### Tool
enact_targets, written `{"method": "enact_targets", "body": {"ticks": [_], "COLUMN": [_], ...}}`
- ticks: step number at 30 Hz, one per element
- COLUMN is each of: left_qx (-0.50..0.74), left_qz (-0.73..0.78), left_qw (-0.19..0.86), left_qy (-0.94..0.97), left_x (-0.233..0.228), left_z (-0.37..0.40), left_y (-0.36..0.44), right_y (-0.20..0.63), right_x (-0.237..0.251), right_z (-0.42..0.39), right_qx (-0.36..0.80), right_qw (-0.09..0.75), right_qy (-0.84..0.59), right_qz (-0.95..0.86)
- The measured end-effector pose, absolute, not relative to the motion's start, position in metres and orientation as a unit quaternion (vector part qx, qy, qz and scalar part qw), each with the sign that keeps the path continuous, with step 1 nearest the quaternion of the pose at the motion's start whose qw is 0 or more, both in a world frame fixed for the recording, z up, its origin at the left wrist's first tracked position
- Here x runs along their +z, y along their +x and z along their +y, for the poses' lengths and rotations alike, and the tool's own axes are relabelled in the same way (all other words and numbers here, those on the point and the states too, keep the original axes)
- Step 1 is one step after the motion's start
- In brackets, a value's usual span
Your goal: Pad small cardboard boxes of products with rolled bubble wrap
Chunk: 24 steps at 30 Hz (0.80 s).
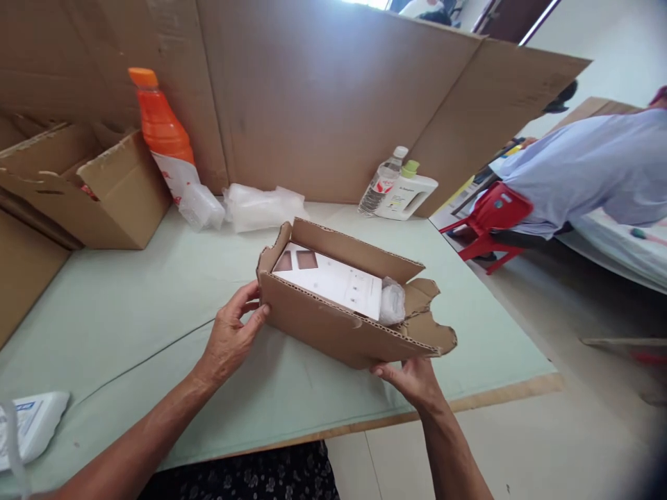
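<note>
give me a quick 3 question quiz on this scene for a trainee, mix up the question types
1. True or false: the open cardboard box is held by both the left hand and the right hand.
2. Multiple choice: what lies inside that box? A) an orange bottle B) a white flat box with a clear plastic bag beside it C) nothing
3. Fill in: the orange bottle stands at the back of the green table, next to a second open ______ box.

Key
1. True: the left hand grips the box's left end, the right hand supports its near right side.
2. B: the white flat box and plastic bag.
3. cardboard
</note>
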<state>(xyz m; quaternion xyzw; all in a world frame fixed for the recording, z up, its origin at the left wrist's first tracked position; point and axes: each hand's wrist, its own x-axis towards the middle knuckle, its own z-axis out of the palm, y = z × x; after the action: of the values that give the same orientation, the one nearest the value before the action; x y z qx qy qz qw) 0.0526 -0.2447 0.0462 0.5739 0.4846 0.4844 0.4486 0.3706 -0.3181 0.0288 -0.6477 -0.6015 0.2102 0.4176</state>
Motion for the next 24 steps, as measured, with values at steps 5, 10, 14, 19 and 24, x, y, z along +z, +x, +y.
{"method": "enact_targets", "body": {"ticks": [5, 10, 14, 19, 24], "left_qx": [0.489, 0.489, 0.434, 0.323, 0.338], "left_qz": [0.493, 0.484, 0.503, 0.488, 0.445], "left_qw": [0.433, 0.432, 0.405, 0.343, 0.236], "left_qy": [0.574, 0.583, 0.628, 0.735, 0.795], "left_x": [0.042, 0.037, 0.027, 0.000, -0.023], "left_z": [-0.241, -0.230, -0.236, -0.261, -0.278], "left_y": [0.063, 0.098, 0.116, 0.101, 0.094], "right_y": [0.378, 0.379, 0.419, 0.506, 0.560], "right_x": [0.028, 0.019, 0.021, 0.030, 0.048], "right_z": [-0.295, -0.298, -0.296, -0.257, -0.198], "right_qx": [0.265, 0.161, 0.090, -0.009, -0.070], "right_qw": [0.404, 0.472, 0.517, 0.556, 0.444], "right_qy": [-0.631, -0.671, -0.690, -0.687, -0.739], "right_qz": [-0.607, -0.549, -0.499, -0.467, -0.502]}}
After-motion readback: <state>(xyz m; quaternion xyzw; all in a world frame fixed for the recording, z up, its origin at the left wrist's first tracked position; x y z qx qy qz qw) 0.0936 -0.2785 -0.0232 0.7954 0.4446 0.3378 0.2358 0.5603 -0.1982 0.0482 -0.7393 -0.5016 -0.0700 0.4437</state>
